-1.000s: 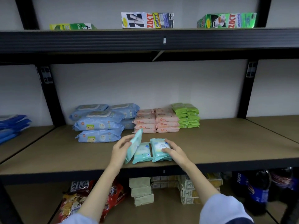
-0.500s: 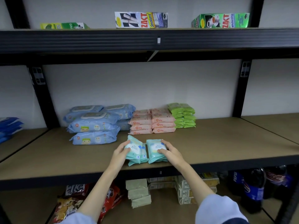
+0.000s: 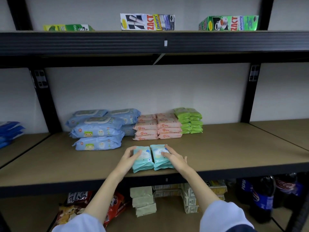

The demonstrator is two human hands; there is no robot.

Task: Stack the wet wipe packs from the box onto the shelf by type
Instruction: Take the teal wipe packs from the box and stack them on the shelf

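Note:
Two short stacks of teal wet wipe packs lie side by side near the front edge of the middle shelf. My left hand rests on the left teal stack, fingers laid over its top and left side. My right hand presses flat on the right teal stack. Behind them stand sorted piles: large blue packs, pink packs and green packs. The box is out of view.
Toothpaste cartons sit on the upper shelf. Dark blue packs lie in the left bay. Below are snack bags, stacked boxes and cola bottles. A black upright bounds the right side.
My left hand laid the tilted teal pack flat onto the left stack. Both hands slid the two stacks together, and the view moved closer.

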